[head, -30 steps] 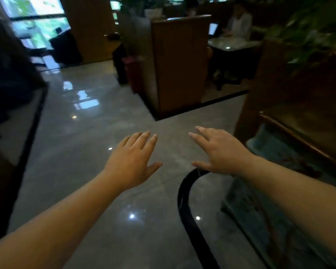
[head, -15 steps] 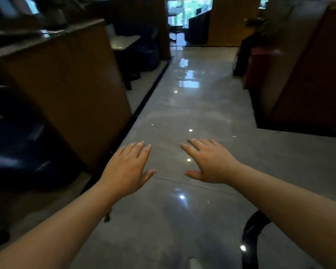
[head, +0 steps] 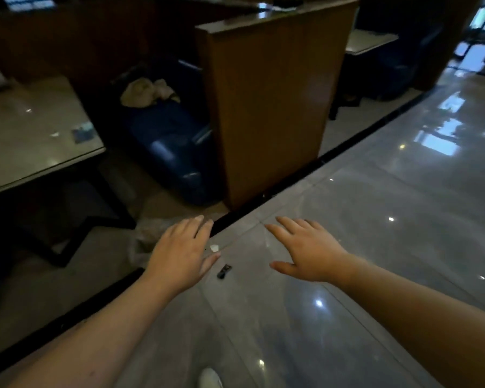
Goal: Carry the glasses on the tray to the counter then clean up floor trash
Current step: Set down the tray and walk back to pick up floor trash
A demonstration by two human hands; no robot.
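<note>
Both my hands are stretched forward, palms down, over a glossy grey floor. My left hand (head: 179, 256) is open and holds nothing. My right hand (head: 305, 252) is open too, fingers spread. Between them on the floor lie a small white scrap (head: 214, 247) and a small black piece of trash (head: 224, 271). A crumpled clear plastic wrapper (head: 149, 239) lies just left of my left hand, partly hidden by it. No tray or glasses are in view.
A wooden booth partition (head: 269, 102) stands ahead, with a blue seat (head: 171, 147) left of it bearing a beige bundle (head: 146, 91). A glass-topped table (head: 34, 135) is at the left. A black floor strip (head: 347, 147) runs diagonally. My white shoe (head: 210, 378) shows at the bottom.
My view has swung left across the aisle to a booth and table, bringing the floor trash into sight. Both hands stay open and outstretched in the same pose.
</note>
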